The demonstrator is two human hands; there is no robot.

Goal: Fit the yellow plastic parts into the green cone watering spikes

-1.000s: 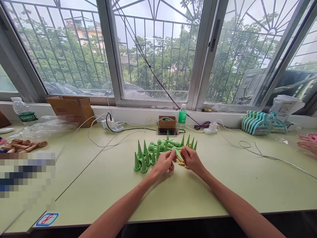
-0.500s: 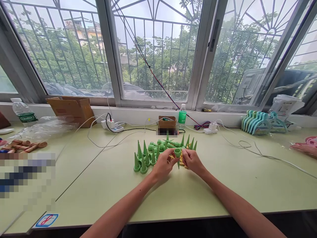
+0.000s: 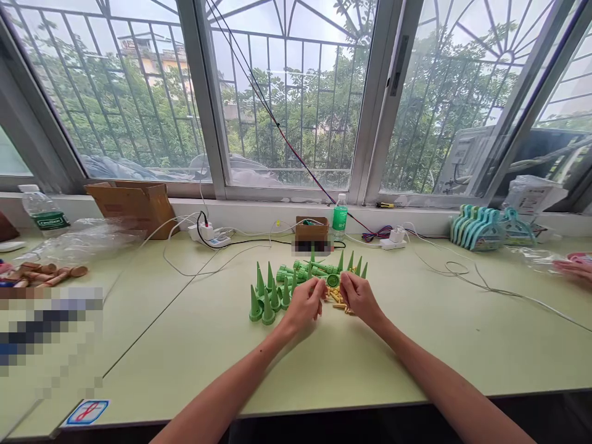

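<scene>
My left hand is closed, its thumb and fingertips pressed together; whatever they hold is hidden. Close by on the other side, my right hand is also closed in a pinch whose contents I cannot make out. Between the two hands shows the round open end of a green cone-shaped spike, and I cannot tell whether a hand touches it. Small yellow pegs lie scattered just beyond my fingers. Several green spikes stand point-up left of my left hand, and more green parts lie behind.
A small cardboard box and a green-labelled bottle stand behind the pile. White cables cross the table. Turquoise hangers stand at back right, near another person's hand. Wooden pieces lie far left.
The green spike that my left hand held upright, point down, no longer shows in that pose. Yellow pegs now show between my hands. Another person's hand has come into view at the right edge.
</scene>
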